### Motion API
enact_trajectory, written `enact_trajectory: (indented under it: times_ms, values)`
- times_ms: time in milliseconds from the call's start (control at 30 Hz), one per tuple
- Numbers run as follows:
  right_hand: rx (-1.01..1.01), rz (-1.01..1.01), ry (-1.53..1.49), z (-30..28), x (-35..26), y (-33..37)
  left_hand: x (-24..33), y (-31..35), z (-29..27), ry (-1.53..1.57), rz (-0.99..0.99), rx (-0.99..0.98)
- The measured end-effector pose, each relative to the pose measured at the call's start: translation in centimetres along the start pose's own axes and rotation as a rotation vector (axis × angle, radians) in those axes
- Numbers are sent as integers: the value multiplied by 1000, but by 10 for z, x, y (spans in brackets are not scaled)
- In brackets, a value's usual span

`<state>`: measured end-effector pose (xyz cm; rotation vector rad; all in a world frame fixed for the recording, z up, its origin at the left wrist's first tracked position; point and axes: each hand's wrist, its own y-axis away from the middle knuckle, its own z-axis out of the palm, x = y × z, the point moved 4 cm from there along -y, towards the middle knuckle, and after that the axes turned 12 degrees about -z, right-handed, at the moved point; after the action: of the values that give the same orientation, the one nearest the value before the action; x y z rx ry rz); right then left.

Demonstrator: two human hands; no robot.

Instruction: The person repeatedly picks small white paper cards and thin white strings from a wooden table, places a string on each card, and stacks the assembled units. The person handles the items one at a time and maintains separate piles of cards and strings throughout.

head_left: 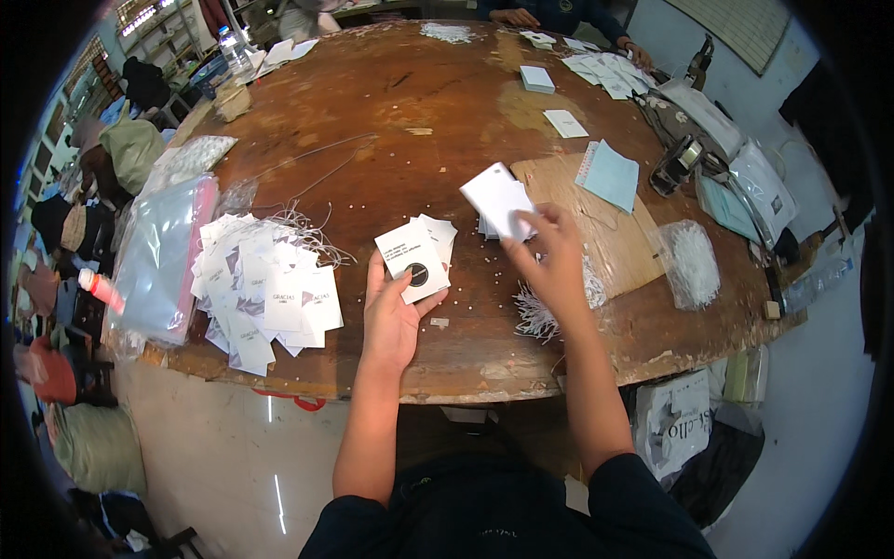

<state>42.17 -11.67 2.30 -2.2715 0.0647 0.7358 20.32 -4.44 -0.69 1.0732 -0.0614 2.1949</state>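
My left hand (pixel 391 321) is closed on white printed hang tags (pixel 406 248) with a black round mark, its thumb on the front. Another card edge shows behind them. To the right, my right hand (pixel 551 256) pinches a blank-looking white tag (pixel 494 197), slightly blurred and tilted, over a small white stack that it partly hides. A bundle of white strings (pixel 534 315) lies beside my right wrist. Left of my left hand, a loose heap of printed white tags (pixel 244 289) spreads out, with strings trailing from its far side.
Clear plastic bags (pixel 163 256) lie at the left table edge. A brown board (pixel 619 247) carries a light blue notebook (pixel 613 177). Right of it sits a bag of white strings (pixel 691 265). A tape dispenser (pixel 677 166) stands farther back. Another person's hands (pixel 515 18) are across the table.
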Motion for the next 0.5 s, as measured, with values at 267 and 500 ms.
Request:
enact_trajectory:
  times_ms: [267,500]
  values:
    - [-180,-306,-76,26,-77,42,-7,1,3,154,-22,-80]
    - [-201,-293,-31,31,-71,45,-11,3,7,-42,30,-64]
